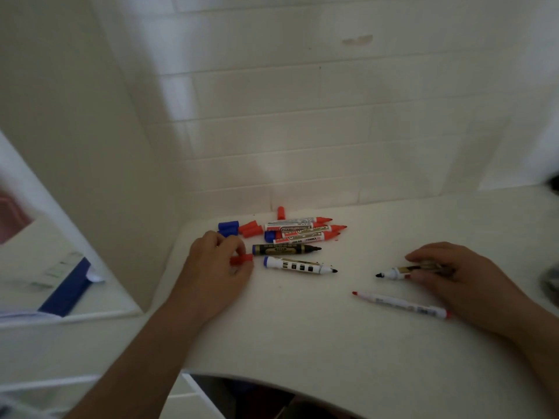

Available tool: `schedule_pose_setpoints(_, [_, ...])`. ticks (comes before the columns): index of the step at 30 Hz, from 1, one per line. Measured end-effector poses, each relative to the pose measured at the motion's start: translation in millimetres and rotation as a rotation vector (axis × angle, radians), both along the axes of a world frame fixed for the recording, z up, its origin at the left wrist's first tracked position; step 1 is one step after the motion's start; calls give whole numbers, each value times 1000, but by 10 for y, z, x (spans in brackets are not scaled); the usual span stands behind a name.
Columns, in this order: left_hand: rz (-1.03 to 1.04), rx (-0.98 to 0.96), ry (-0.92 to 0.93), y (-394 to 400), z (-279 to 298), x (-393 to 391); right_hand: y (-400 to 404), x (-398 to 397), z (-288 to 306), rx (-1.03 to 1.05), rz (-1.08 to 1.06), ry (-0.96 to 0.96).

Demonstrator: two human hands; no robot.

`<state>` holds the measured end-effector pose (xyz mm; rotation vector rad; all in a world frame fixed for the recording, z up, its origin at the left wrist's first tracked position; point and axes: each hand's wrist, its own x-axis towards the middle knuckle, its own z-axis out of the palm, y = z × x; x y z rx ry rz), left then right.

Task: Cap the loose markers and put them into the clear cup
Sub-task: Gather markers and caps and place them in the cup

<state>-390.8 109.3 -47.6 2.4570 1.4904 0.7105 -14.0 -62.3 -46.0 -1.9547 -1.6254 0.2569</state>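
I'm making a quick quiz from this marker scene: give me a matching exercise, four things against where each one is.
1. red cap
2. black-tipped marker with red end
3. thin red pen
4. black-barrelled marker

A. under the right hand
B. lying free near the right wrist
C. in the left hand
D. beside the pile, untouched

Pairs: 1-C, 2-A, 3-B, 4-D
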Motion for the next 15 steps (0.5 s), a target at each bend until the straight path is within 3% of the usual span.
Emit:
schedule_pose_setpoints(7, [-7, 1, -95, -23, 72, 4, -10, 6, -28, 40, 0, -38])
schedule_pose_setpoints(15, [10, -34, -44, 14, 85, 2, 19, 27, -31, 8, 34, -87])
